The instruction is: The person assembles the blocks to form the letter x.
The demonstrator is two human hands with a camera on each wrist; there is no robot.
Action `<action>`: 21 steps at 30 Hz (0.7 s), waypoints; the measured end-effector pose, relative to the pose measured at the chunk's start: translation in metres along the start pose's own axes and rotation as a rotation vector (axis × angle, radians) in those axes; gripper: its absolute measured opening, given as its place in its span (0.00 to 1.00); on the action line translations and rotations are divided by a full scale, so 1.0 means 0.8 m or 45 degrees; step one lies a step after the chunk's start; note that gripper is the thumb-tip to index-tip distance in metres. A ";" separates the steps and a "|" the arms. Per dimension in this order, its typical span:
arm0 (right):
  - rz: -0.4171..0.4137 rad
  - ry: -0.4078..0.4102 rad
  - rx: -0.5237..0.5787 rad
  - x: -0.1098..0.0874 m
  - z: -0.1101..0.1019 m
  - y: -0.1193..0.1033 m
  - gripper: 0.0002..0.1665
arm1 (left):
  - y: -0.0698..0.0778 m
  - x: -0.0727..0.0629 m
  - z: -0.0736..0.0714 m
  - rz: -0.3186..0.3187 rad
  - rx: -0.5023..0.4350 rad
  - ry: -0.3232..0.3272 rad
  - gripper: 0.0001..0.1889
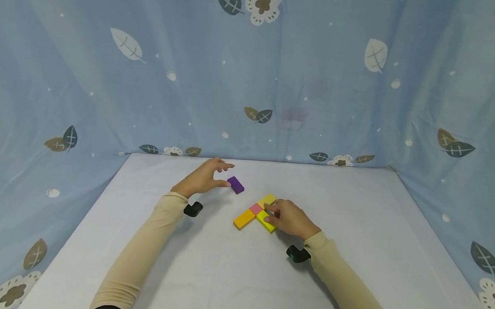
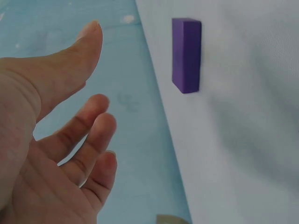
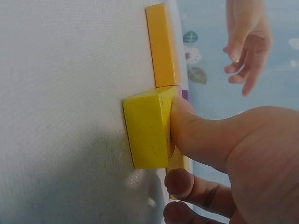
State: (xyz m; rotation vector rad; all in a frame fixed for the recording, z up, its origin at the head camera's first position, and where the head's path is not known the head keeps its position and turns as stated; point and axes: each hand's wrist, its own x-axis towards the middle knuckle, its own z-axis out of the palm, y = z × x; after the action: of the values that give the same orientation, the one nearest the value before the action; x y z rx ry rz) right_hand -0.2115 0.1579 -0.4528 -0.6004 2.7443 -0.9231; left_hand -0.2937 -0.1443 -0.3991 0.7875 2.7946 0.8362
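My left hand (image 1: 204, 176) hovers at the far left with thumb and fingers spread, holding nothing. Just beside its thumb lies a purple block (image 1: 235, 185), which stands apart from the hand in the left wrist view. My right hand (image 1: 291, 218) holds the nearer yellow block (image 3: 145, 133), thumb on its top edge and curled fingertips by its other side. That block meets a small pink block (image 1: 256, 209). An orange block (image 1: 244, 219) and a second yellow block (image 1: 268, 201) extend from the pink one; the right fingers partly cover the second yellow block.
A white-covered table (image 1: 207, 273) lies under everything. Behind it and at both sides hangs a blue curtain (image 1: 327, 84) with leaves and flowers. Dark wrist devices (image 1: 193, 209) sit below both hands.
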 end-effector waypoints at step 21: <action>0.034 -0.012 0.001 0.000 0.000 -0.001 0.28 | -0.040 0.018 0.012 -0.060 -0.080 -0.063 0.33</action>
State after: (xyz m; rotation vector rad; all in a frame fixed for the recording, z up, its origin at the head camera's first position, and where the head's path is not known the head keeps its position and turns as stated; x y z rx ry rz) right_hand -0.2113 0.1575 -0.4527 -0.5646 2.7369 -0.9128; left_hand -0.3178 -0.1551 -0.4240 0.7193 2.7188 0.8793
